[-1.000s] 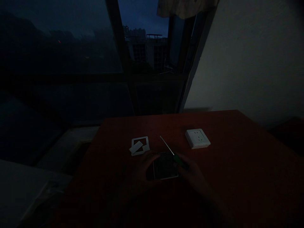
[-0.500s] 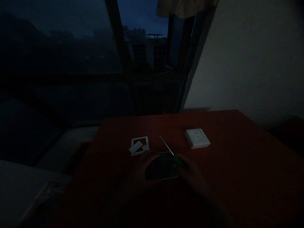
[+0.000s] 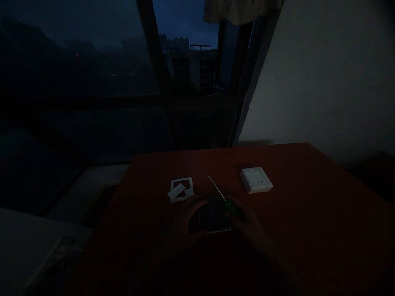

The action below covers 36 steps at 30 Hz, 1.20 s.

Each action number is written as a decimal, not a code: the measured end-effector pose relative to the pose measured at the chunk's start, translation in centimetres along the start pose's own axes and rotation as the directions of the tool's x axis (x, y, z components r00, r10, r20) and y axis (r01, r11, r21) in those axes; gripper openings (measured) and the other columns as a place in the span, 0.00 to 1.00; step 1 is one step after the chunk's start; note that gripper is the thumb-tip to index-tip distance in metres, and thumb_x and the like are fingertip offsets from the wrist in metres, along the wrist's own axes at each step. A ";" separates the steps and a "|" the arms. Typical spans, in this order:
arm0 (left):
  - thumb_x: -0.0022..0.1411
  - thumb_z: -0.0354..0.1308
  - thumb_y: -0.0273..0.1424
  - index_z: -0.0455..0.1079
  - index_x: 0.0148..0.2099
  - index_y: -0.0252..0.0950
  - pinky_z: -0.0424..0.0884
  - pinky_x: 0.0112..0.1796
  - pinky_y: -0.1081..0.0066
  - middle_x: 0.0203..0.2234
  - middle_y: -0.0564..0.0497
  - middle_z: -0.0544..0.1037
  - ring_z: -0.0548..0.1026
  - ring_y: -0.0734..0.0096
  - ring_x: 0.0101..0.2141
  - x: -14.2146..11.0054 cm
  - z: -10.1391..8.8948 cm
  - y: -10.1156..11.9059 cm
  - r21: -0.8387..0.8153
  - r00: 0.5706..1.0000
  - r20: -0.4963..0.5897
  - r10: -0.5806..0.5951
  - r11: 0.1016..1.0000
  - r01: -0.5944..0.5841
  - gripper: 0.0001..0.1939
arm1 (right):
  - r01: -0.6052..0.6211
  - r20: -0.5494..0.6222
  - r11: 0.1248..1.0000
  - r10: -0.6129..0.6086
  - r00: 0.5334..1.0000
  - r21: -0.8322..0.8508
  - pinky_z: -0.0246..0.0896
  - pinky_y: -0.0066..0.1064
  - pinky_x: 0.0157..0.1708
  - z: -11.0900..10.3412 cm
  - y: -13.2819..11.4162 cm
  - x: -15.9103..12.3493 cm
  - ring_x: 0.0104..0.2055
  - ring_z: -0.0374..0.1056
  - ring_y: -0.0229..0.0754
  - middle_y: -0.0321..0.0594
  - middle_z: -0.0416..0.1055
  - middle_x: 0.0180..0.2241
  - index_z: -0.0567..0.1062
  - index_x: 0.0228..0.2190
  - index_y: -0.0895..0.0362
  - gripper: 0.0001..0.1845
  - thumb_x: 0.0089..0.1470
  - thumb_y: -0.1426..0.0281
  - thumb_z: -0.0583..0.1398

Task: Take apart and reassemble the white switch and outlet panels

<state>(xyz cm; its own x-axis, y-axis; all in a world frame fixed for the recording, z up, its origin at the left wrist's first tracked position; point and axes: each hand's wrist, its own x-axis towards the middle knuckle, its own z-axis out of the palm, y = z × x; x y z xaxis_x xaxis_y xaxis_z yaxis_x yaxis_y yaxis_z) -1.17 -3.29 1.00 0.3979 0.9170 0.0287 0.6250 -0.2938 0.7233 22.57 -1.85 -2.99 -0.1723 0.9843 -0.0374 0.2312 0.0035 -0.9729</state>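
A dark square piece with a thin white rim, perhaps a switch body [image 3: 215,217], lies between my two hands on the table. Around its left side curl the fingers and thumb of my left hand [image 3: 188,220], gripping its edges. My right hand [image 3: 243,222] is closed round the green handle of a screwdriver [image 3: 218,191], whose bare shaft points up and to the left, its tip off the piece. That hand also rests by the piece's right edge. Deep shadow hides much of both hands. Just beyond my left hand lies a white square frame [image 3: 181,179] with a flat white plate [image 3: 177,192] across it.
A white wall socket on its box [image 3: 256,179] sits to the right on the reddish-brown table [image 3: 296,205]. Behind the table's far edge stands a dark window [image 3: 160,98], with a pale wall [image 3: 321,82] on the right. The room is very dim.
The screwdriver's tip has shifted very slightly to the right. Both hands and the dark piece stay in practically the same place.
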 end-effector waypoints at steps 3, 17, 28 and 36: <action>0.54 0.65 0.32 0.58 0.61 0.46 0.61 0.57 0.59 0.61 0.49 0.60 0.61 0.56 0.59 0.1 0.1 0.0 -0.029 1.000 0.002 0.012 1.000 -0.012 0.33 | -0.008 0.003 1.000 0.008 1.000 0.005 0.58 0.45 0.55 0.0 0.1 0.0 0.53 0.66 0.51 0.44 0.71 0.52 0.70 0.52 0.54 0.25 0.52 0.62 0.60; 0.54 0.65 0.34 0.60 0.60 0.46 0.60 0.58 0.56 0.61 0.49 0.61 0.61 0.55 0.59 0.0 0.2 -0.2 -0.008 1.000 -0.008 -0.004 1.000 0.004 0.32 | -0.037 0.007 0.998 0.037 0.999 0.048 0.57 0.46 0.55 0.0 0.2 0.2 0.53 0.66 0.52 0.43 0.71 0.51 0.72 0.51 0.54 0.24 0.50 0.65 0.61; 0.54 0.65 0.32 0.59 0.61 0.47 0.60 0.58 0.57 0.61 0.49 0.60 0.61 0.57 0.59 -0.1 -0.1 0.2 0.016 1.000 0.009 -0.012 1.000 0.012 0.33 | -0.063 0.007 0.995 0.062 0.998 0.076 0.59 0.44 0.54 0.1 0.1 0.3 0.53 0.66 0.51 0.43 0.71 0.52 0.71 0.51 0.55 0.26 0.51 0.62 0.61; 0.56 0.63 0.35 0.58 0.61 0.45 0.59 0.58 0.57 0.62 0.48 0.59 0.58 0.55 0.60 -0.5 -1.2 -0.1 0.072 0.994 -0.105 -0.014 0.997 0.022 0.32 | -0.148 -0.078 0.981 0.158 0.984 0.126 0.63 0.39 0.48 -0.2 -0.9 -0.1 0.48 0.69 0.49 0.43 0.74 0.47 0.72 0.49 0.54 0.27 0.49 0.55 0.62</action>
<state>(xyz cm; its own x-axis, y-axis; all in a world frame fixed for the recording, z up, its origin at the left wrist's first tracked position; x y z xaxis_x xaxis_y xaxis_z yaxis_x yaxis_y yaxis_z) -2.24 -3.41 1.72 0.3162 0.9443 0.0908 0.6801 -0.2924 0.6723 22.60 -1.90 -2.06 -0.0580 0.9832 -0.1732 0.1315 -0.1644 -0.9776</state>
